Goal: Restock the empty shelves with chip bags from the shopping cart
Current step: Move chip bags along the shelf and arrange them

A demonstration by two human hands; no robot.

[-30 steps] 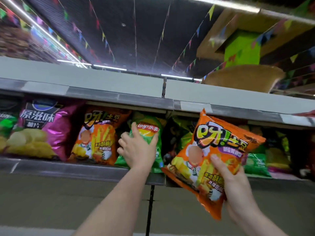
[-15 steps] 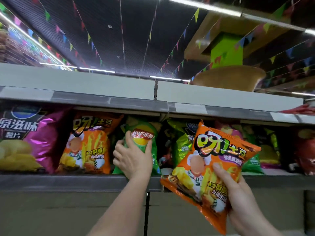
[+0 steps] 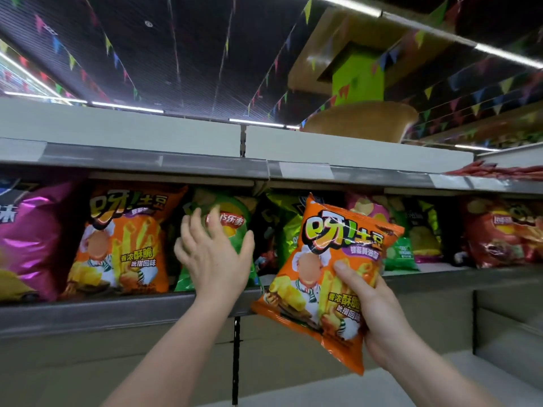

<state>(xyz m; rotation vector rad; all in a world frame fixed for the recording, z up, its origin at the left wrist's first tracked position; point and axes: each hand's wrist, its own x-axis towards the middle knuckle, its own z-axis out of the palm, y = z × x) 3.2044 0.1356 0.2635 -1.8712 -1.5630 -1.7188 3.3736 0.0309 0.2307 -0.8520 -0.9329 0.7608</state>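
My right hand (image 3: 373,312) grips an orange chip bag (image 3: 326,277) by its lower right side, holding it tilted in front of the shelf edge (image 3: 117,312). My left hand (image 3: 211,254) is spread with straight fingers just in front of a green chip bag (image 3: 232,221) standing on the shelf; whether it touches the bag is unclear. To the left of the green bag stands another orange chip bag (image 3: 123,242) of the same kind. The shopping cart is out of view.
A purple bag (image 3: 32,239) stands at the far left. Green and pink bags (image 3: 411,239) and red bags (image 3: 499,233) fill the shelf to the right. An upper shelf (image 3: 205,165) overhangs the bags. A panel (image 3: 352,389) runs below.
My left hand let go of the green bag and drew back with fingers spread. The right hand kept the orange bag near the shelf edge. The camera moved closer.
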